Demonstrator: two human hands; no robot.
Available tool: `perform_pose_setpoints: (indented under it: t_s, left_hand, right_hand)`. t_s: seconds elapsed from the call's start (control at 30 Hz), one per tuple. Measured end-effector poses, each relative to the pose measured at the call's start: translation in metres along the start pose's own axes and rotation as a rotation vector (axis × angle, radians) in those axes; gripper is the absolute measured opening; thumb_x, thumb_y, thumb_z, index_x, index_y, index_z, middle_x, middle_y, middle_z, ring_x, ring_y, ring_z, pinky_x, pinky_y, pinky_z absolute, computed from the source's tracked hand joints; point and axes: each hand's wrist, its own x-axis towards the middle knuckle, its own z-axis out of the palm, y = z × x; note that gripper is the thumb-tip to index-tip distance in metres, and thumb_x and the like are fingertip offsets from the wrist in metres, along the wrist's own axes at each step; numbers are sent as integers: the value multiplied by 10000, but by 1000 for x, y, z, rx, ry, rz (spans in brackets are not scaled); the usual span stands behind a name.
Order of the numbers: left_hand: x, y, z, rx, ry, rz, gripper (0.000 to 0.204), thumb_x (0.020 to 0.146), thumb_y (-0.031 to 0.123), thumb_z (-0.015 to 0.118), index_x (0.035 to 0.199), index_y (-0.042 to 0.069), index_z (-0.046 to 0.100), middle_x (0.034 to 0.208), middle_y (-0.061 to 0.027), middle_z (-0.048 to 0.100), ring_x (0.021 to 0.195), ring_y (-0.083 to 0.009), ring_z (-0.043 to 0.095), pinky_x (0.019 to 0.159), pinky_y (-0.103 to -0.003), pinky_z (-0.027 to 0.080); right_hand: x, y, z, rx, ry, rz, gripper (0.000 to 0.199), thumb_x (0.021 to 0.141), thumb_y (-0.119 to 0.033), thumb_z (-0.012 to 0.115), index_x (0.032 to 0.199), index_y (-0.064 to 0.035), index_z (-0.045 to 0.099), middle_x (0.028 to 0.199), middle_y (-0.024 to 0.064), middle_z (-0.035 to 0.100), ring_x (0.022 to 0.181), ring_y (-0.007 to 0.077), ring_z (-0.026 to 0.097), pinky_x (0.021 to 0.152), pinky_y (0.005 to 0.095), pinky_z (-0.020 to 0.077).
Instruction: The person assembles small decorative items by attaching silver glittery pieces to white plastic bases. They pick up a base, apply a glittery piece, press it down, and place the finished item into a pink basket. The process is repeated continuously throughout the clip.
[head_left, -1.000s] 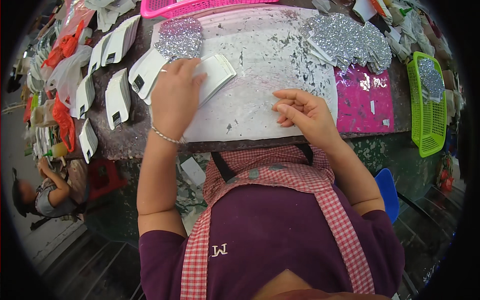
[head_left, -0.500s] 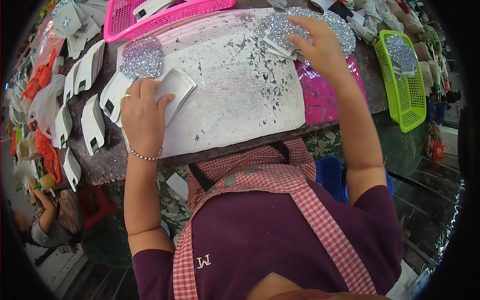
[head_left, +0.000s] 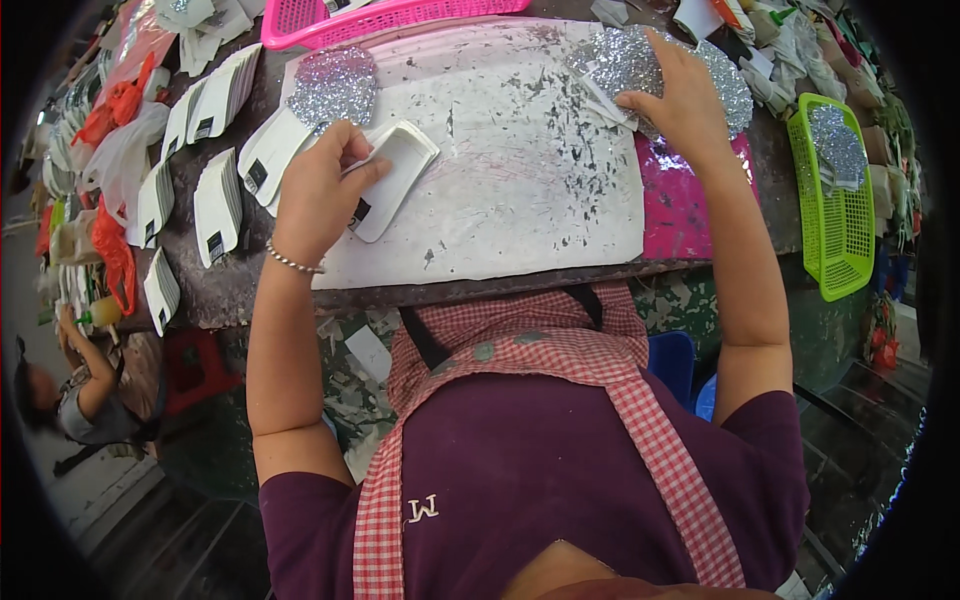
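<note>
My left hand (head_left: 318, 188) is at the left of the work sheet, with its thumb and fingers pinched at the edge of a white rounded flat piece (head_left: 400, 185). This piece seems to lie on others like it, with a small black label at its lower end. Just beyond, a silver glitter piece (head_left: 335, 85) rests above more white pieces (head_left: 272, 160). My right hand (head_left: 690, 105) lies over a pile of silver glitter pieces (head_left: 625, 65) at the far right, thumb and fingers apart. Its fingertips seem to touch the top piece.
A scuffed white sheet (head_left: 500, 200) covers the table's middle, beside a shiny pink sheet (head_left: 680, 215). Fanned white stacks (head_left: 218, 205) stand at left. A pink basket (head_left: 400, 30) is at the back, a green basket (head_left: 835, 235) at right. Another person (head_left: 95, 390) sits far left.
The whole view has shifted. My left fingers, which lay over the white pieces, have curled into a pinch at one edge. My right hand stays over the glitter pieces, its fingers slightly shifted.
</note>
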Motion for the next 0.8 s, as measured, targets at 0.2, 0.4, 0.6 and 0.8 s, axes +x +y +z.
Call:
perform_pose_setpoints:
  t_s: [0.2, 0.4, 0.6, 0.8]
  left_hand:
    - [-6, -11, -4, -162, -67, 34, 273, 838, 141, 794, 989, 8, 609, 891, -102, 686, 818, -207, 652, 774, -342, 520]
    - [-16, 22, 12, 448, 416, 466, 418, 780, 199, 842, 1109, 23, 652, 992, -121, 714, 919, -303, 673, 808, -422, 516]
    - [-60, 77, 54, -592, -13, 192, 261, 914, 190, 747, 1101, 14, 704, 938, -60, 722, 817, -123, 641, 721, -272, 514]
    - [-60, 66, 69, -1094, -268, -31, 200, 1042, 213, 598, 1008, 22, 646, 846, 53, 597, 775, -28, 514, 704, -205, 439]
  right_hand:
    - [-12, -11, -16, 612, 70, 174, 655, 790, -183, 836, 1364, -82, 538, 1034, 71, 690, 945, 205, 658, 801, 381, 500]
    - [-71, -76, -41, 1634, -44, 722, 476, 909, -46, 732, 1329, 63, 538, 1137, 141, 699, 1019, 222, 691, 903, 341, 575]
    - [-111, -128, -30, 1998, -206, 874, 470, 958, -55, 680, 1379, 21, 487, 1251, 127, 644, 1111, 214, 654, 966, 370, 558]
    - [-105, -150, -32, 1454, 99, 316, 538, 879, -76, 750, 1371, -20, 538, 1300, 141, 628, 1231, 275, 596, 1060, 437, 478]
